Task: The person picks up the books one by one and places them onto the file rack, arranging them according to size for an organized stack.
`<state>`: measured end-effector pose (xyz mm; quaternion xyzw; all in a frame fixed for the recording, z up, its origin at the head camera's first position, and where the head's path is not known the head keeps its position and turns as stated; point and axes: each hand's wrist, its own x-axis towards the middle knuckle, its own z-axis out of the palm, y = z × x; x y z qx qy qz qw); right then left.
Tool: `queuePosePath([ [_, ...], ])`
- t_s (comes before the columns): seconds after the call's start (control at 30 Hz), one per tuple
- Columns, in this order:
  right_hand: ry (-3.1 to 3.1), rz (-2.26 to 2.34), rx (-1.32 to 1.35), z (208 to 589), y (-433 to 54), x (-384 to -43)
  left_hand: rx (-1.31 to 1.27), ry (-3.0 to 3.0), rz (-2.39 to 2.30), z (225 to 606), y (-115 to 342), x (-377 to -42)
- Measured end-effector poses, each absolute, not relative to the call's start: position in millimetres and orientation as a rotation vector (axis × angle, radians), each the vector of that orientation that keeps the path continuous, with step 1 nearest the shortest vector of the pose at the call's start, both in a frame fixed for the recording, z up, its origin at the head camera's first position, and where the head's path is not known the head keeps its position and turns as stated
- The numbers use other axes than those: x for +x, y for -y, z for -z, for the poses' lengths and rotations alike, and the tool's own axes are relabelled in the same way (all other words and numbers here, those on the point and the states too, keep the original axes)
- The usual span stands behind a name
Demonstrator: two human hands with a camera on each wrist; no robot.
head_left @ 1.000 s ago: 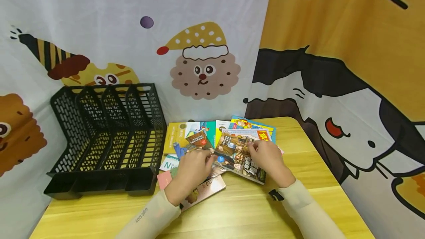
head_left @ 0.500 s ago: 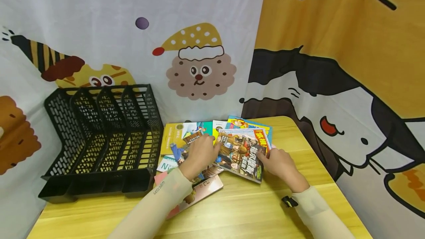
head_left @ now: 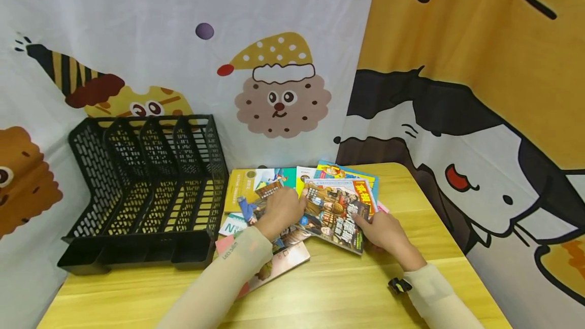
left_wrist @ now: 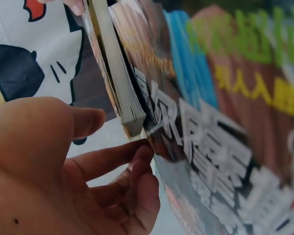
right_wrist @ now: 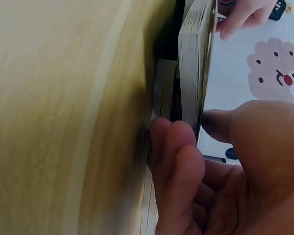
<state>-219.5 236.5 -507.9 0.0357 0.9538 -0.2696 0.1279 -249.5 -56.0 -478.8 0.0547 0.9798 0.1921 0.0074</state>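
Note:
A comic book (head_left: 333,217) with a crowded cover lies on top of the pile, partly raised from the books beneath. My right hand (head_left: 386,235) grips its lower right edge; in the right wrist view the thumb (right_wrist: 218,125) presses the cover and the fingers curl at the page edge. At its left edge is my left hand (head_left: 282,212). The left wrist view has those fingers (left_wrist: 112,159) loosely bent under the corner, with the thumb (left_wrist: 90,121) a little apart from the cover. Another comic (left_wrist: 210,142) lies under the left hand, partly hidden.
A black mesh file rack (head_left: 146,192) with several slots stands at the left of the wooden table (head_left: 329,293). Around the comic book lie a yellow book (head_left: 237,187), a pink book (head_left: 285,268) and several others, overlapping. A printed curtain (head_left: 173,65) hangs behind.
My right hand has moved from the cover's upper right down to its lower right edge. My left hand has shifted up and right to the comic book's left edge.

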Motion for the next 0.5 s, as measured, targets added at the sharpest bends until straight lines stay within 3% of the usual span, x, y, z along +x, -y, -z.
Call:
queuePosePath([
  [0.5, -2.691, 1.034, 0.075, 503.0, -246.3, -214.5, 0.106, -2.905, -0.9, 477.6, 57.7, -252.2],
])
